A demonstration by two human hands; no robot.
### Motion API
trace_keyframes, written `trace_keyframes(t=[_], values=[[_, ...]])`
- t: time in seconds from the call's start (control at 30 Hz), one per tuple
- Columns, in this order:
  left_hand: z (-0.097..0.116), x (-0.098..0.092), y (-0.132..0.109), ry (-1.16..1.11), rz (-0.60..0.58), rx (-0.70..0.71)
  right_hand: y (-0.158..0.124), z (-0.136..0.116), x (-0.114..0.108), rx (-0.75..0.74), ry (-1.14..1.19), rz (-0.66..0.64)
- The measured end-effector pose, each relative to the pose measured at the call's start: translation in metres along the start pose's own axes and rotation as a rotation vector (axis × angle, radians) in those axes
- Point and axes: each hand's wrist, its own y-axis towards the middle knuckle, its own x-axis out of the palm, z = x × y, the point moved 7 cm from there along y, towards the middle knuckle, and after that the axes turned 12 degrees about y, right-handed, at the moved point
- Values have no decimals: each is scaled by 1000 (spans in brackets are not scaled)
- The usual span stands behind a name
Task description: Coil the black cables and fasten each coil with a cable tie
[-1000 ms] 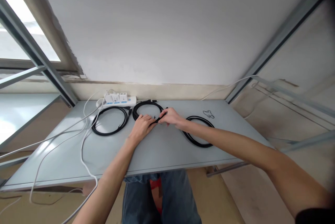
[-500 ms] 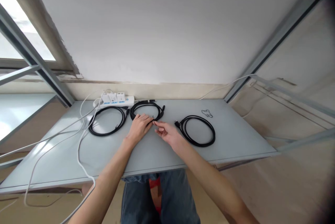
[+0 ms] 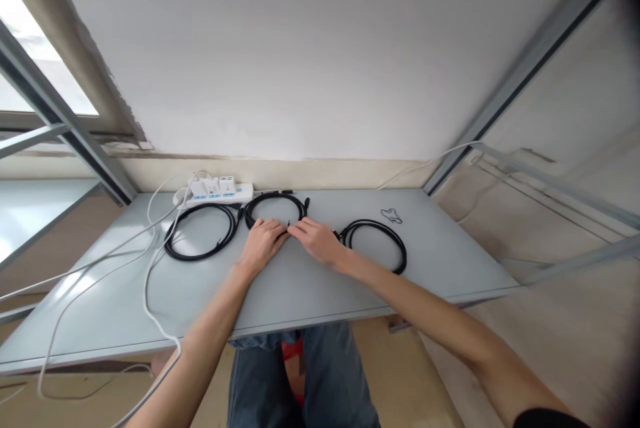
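A coiled black cable (image 3: 276,195) lies on the grey table in front of me, its near edge partly covered by my fingers. My left hand (image 3: 263,244) is closed on the left near side of that coil. Against it, my right hand (image 3: 316,240) grips the right near side, fingertips close to the left ones. A short dark tie end (image 3: 289,223) pokes up between the two hands. To the left lies a second coiled black cable (image 3: 200,257). A third coiled black cable (image 3: 399,241) rests on the right, its plug end partly behind my right hand.
A white power strip (image 3: 243,194) with several plugged-in adapters stands at the back left. White cords (image 3: 148,288) run across the left side and over the front edge. Thin black ties (image 3: 391,215) lie at the back right. Metal posts (image 3: 520,75) flank the table (image 3: 320,295).
My right hand has turned palm-down and come over the coil's near edge, its elbow swinging outward to the right. The left hand stays on the coil. The view has shifted slightly.
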Motion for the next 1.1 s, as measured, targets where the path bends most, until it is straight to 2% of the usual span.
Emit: trace_keyframes(t=[0.07, 0.17, 0.27, 0.37, 0.47, 0.63, 0.73, 0.87, 0.9, 0.97, 1.1], values=[[-1, 1, -1, 1, -6, 4, 2, -8, 3, -204, -187, -93], [-3, 3, -1, -9, -16, 11, 5, -13, 4, -404, -324, -111], [-3, 1, -2, -17, -13, 13, 7, -14, 4, -502, -370, -99], [-3, -1, -1, -22, -2, 11, 9, -17, 7, -478, -362, -114], [-2, -2, 0, 3, 5, 6, 15, -16, 7, -262, -265, -95], [-4, -2, 1, 57, 29, -21, 20, 13, -8, 388, 137, 171], [-5, -2, -1, 58, 31, -28, 12, 35, -5, 715, 550, 306], [-4, -3, -1, 39, 43, -30, -12, 49, 22, 1170, 1203, 534], [-3, -4, 0, 35, 48, -29, -15, 47, 28, 1220, 1335, 594], [-2, -5, 1, 29, 65, -32, -16, 43, 36, 1226, 1522, 685], [-2, -5, 1, 21, 74, -39, -11, 34, 47, 1183, 1620, 742]])
